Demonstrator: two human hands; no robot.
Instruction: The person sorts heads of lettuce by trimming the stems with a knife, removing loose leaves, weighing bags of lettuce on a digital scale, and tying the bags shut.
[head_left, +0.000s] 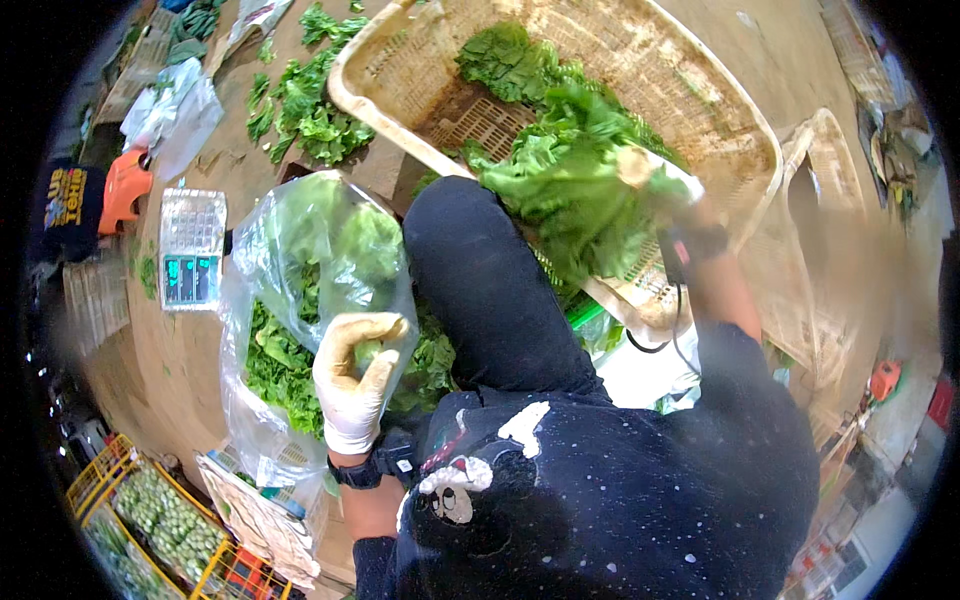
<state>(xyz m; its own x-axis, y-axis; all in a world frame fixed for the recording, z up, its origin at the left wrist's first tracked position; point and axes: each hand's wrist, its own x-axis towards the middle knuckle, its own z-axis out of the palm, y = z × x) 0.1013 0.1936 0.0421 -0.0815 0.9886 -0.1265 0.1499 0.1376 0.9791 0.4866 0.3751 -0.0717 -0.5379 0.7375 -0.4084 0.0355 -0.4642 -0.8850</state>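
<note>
My left hand (358, 382), in a pale stained glove, curls its fingers at the edge of a clear plastic bag (300, 202). Leafy green lettuce (281, 375) fills much of this bag. My right hand (684, 191) is blurred and partly hidden; it grips a leafy lettuce head (570, 187) by its stem end, where a pale cut stem shows. That head is over the near side of a large, dirt-stained plastic crate (720, 112). Inside the crate lies more lettuce (502, 60). My bent knee (457, 232) is between bag and crate.
A digital scale (191, 247) with a lit display stands left of the bag. Loose lettuce leaves (315, 112) lie on the floor beyond. An orange plastic stool (124, 191) is farther left. Yellow-framed crates (161, 517) hold round green produce. Another pale crate (817, 300) is at right.
</note>
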